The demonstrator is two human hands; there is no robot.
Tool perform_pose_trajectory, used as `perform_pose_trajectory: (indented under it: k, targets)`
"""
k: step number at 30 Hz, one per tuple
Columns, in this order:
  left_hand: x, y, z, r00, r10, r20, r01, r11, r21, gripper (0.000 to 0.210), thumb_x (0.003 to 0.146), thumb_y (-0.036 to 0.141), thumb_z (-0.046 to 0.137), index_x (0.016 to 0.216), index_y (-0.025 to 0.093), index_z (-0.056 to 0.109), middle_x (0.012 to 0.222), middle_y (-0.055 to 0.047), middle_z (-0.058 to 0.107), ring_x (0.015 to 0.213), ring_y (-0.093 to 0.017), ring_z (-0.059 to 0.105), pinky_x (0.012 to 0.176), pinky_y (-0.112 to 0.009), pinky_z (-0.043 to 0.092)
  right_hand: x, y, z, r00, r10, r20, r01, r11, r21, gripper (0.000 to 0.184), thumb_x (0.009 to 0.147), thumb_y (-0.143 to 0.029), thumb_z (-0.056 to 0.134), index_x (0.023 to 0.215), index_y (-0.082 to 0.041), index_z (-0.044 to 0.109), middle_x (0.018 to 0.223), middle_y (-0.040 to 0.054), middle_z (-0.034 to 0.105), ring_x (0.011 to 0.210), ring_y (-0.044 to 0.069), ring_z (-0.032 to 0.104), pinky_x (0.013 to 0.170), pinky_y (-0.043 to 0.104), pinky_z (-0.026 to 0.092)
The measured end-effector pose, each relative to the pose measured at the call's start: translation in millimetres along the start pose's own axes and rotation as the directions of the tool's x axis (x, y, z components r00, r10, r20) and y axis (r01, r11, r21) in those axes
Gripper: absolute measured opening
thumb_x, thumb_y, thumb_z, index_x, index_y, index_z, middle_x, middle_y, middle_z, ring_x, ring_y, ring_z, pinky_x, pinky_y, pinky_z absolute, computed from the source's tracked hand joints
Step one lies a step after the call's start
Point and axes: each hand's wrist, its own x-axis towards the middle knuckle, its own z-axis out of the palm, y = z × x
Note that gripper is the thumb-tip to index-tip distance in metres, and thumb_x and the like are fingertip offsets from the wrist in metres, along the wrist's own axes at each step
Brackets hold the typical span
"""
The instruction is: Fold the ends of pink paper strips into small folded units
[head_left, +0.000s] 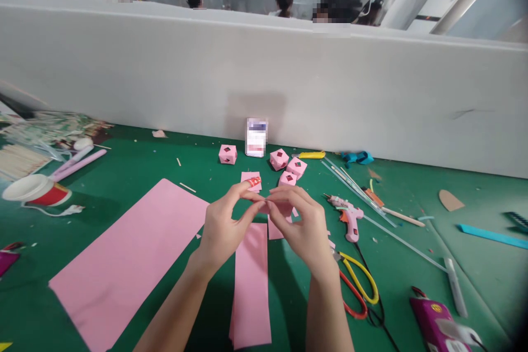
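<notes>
My left hand and my right hand meet above the table, thumbs and forefingers pinched together on a small piece of pink paper. My fingers cover much of it, so its exact shape is hard to make out. A red patterned wrap circles one left fingertip. Below my hands lies a stack of pink paper strips, with a smaller pink piece beside it. Just beyond stand several faceted pink paper shapes with dark diamond-shaped openings, and a flat pink square.
A large pink sheet covers the left side. To the right lie a pink glue gun, scissors, a yellow cutter and a purple box. A paper cup lies left. A white partition borders the back.
</notes>
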Motion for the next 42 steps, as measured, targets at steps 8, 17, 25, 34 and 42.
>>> perform_pose_trajectory:
  k: [8,17,25,34,42]
  targets:
    - [-3.8,-1.0,-0.5,1.000,-0.025,0.017,0.024,0.999,0.028,0.026,0.089,0.015,0.071,0.110,0.026,0.058,0.088,0.004,0.077,0.088,-0.016,0.076,0.086,-0.026,0.056,0.7,3.8,-2.1,0.999,0.025,-0.033,-0.025,1.000,-0.011,0.011,0.089,-0.014,0.066,0.083,-0.023,0.068,0.082,-0.0010,0.068,0.072,0.016,0.061,0.070,0.029,0.048]
    - [-1.6,-0.9,1.1,0.995,-0.033,0.097,0.028,0.998,0.057,0.029,0.090,0.014,0.070,0.114,0.027,0.058,0.087,0.006,0.078,0.088,-0.015,0.076,0.084,-0.025,0.056,-0.4,17.6,-16.6,0.990,0.126,-0.057,-0.131,0.988,-0.086,0.009,0.083,-0.014,0.068,0.083,-0.023,0.071,0.081,-0.0022,0.073,0.079,0.018,0.066,0.077,0.029,0.047]
    - [0.2,-2.4,-3.0,0.995,-0.067,0.073,0.059,0.992,0.109,0.022,0.092,0.015,0.067,0.110,0.026,0.060,0.088,0.006,0.077,0.091,-0.015,0.076,0.084,-0.025,0.055,1.1,31.3,-22.2,0.978,0.137,-0.157,-0.169,0.963,-0.212,0.008,0.083,-0.016,0.065,0.079,-0.022,0.068,0.082,-0.0001,0.074,0.079,0.020,0.068,0.076,0.030,0.048]
    - [7.9,-8.5,-19.1,0.980,-0.196,-0.021,0.198,0.974,0.107,0.028,0.089,0.019,0.071,0.114,0.026,0.061,0.087,0.005,0.077,0.090,-0.017,0.075,0.090,-0.030,0.054,0.2,28.7,-23.7,0.957,0.142,-0.255,-0.187,0.969,-0.162,0.006,0.089,-0.019,0.064,0.091,-0.022,0.070,0.089,0.0010,0.074,0.084,0.019,0.069,0.079,0.030,0.052]
    - [5.4,-5.1,-13.5,0.982,-0.135,0.135,0.123,0.988,0.095,0.031,0.091,0.018,0.069,0.120,0.028,0.060,0.090,0.004,0.078,0.092,-0.019,0.075,0.087,-0.031,0.055,1.9,11.7,3.1,0.998,0.027,0.059,-0.026,1.000,-0.009,0.011,0.092,-0.019,0.066,0.100,-0.025,0.070,0.102,0.0019,0.072,0.100,0.020,0.066,0.088,0.032,0.051]
